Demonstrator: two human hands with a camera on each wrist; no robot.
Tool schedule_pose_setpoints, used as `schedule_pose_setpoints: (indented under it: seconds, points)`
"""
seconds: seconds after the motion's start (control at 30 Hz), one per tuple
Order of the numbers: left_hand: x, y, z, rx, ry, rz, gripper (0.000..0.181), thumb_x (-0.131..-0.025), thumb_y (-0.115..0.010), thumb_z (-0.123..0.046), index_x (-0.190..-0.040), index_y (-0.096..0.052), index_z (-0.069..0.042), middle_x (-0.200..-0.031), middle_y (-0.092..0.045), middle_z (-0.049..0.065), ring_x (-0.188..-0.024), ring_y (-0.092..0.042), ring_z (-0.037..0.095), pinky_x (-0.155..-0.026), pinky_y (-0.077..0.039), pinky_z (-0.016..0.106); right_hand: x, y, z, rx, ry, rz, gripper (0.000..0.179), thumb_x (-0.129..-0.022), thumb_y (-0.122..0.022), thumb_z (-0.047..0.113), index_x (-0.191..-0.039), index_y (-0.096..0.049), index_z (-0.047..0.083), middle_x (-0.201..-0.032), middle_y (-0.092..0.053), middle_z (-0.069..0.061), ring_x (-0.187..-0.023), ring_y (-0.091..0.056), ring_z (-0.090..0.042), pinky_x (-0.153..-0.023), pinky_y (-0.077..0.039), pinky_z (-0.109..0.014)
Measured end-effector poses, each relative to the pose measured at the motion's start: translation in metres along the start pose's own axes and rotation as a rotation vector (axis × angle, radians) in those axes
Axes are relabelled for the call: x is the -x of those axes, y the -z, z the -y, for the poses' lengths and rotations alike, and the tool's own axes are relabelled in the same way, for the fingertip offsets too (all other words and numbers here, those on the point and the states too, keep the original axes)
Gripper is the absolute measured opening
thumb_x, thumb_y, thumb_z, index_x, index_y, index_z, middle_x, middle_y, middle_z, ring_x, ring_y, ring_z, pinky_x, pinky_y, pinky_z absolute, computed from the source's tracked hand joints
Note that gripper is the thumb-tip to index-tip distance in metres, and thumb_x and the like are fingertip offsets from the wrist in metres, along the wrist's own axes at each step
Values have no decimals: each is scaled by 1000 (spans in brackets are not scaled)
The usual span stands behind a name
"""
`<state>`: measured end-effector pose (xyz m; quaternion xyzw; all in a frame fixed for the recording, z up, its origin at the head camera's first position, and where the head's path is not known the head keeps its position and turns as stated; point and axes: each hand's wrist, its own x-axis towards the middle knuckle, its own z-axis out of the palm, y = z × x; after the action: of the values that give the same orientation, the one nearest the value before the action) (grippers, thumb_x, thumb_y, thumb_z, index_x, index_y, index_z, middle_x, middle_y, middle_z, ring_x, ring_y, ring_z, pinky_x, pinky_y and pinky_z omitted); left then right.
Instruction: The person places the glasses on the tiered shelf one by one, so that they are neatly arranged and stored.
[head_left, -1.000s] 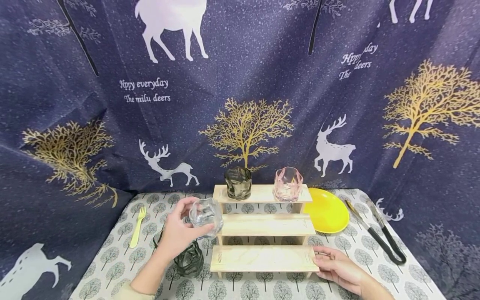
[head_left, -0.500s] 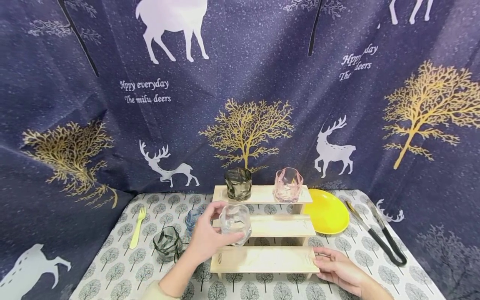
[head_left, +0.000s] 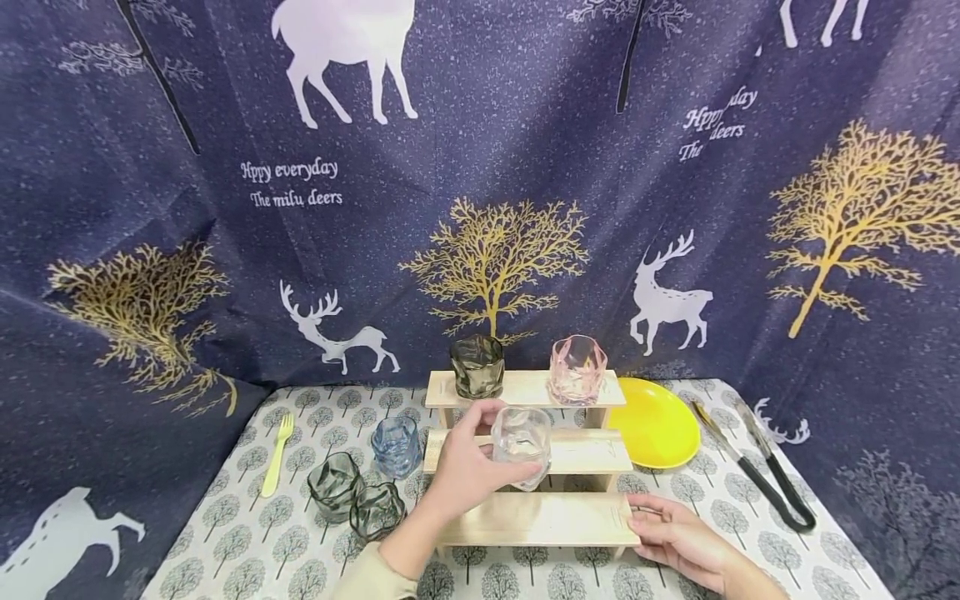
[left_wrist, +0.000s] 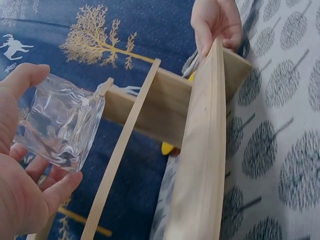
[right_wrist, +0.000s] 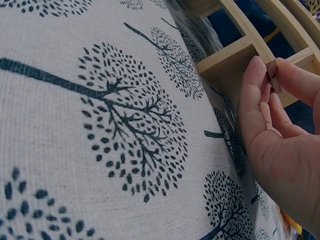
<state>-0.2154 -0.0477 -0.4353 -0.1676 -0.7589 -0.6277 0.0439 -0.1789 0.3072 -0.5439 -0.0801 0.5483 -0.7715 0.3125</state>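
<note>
My left hand grips a clear glass cup between thumb and fingers, held in front of the middle step of a three-tier wooden shelf. In the left wrist view the clear cup is tilted and apart from the wood. With thumb and fingertips my right hand pinches the right end of the lowest step; the right wrist view shows this pinch on the board's corner. On the top step stand a dark grey glass cup and a pink glass cup.
Left of the shelf are a blue glass cup and two dark glass cups, with a yellow fork farther left. A yellow plate lies behind the shelf's right side, beside black-handled tongs.
My left hand has carried the clear cup rightward from beside the shelf to in front of the middle step, uncovering the blue and dark cups. My right hand stays at the lowest step.
</note>
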Motion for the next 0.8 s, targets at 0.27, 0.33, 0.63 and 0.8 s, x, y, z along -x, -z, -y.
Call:
schedule_pose_setpoints:
  seconds: [0.27, 0.33, 0.63, 0.8]
  points:
    - [-8, -31, -1, -6, -1, 9, 81, -62, -103, -30, -130, -59, -22, -111, -65, 2, -96, -65, 22, -82, -59, 31, 0, 0, -1, -3, -1, 2, 40, -109, -49, 5, -149, -44, -3, -123, -69, -11, -102, -69, -15, -87, -58, -26]
    - [-10, -38, -1, -4, -1, 12, 80, -63, -102, -30, -130, -59, -22, -111, -65, 2, -95, -65, 21, -83, -59, 31, 0, 0, -1, -3, 1, 3, 40, -109, -49, 5, -148, -44, -3, -123, -69, -11, -102, -69, -15, -88, -58, -26]
    - [-18, -62, 2, -43, 27, 0, 81, -64, -101, -35, -132, -59, -24, -111, -65, -3, -94, -64, 14, -83, -56, 30, -1, 0, -1, 3, 16, 18, 39, -109, -48, 3, -148, -45, -2, -124, -69, -11, -103, -69, -14, -89, -58, -26]
    - [-20, -71, 4, -59, 35, -16, 85, -63, -101, -36, -135, -59, -21, -109, -65, -5, -92, -63, 12, -82, -55, 29, 0, 1, -1, 1, 20, 24, 39, -110, -47, 3, -148, -45, -2, -124, -69, -11, -102, -69, -14, -89, -58, -26]
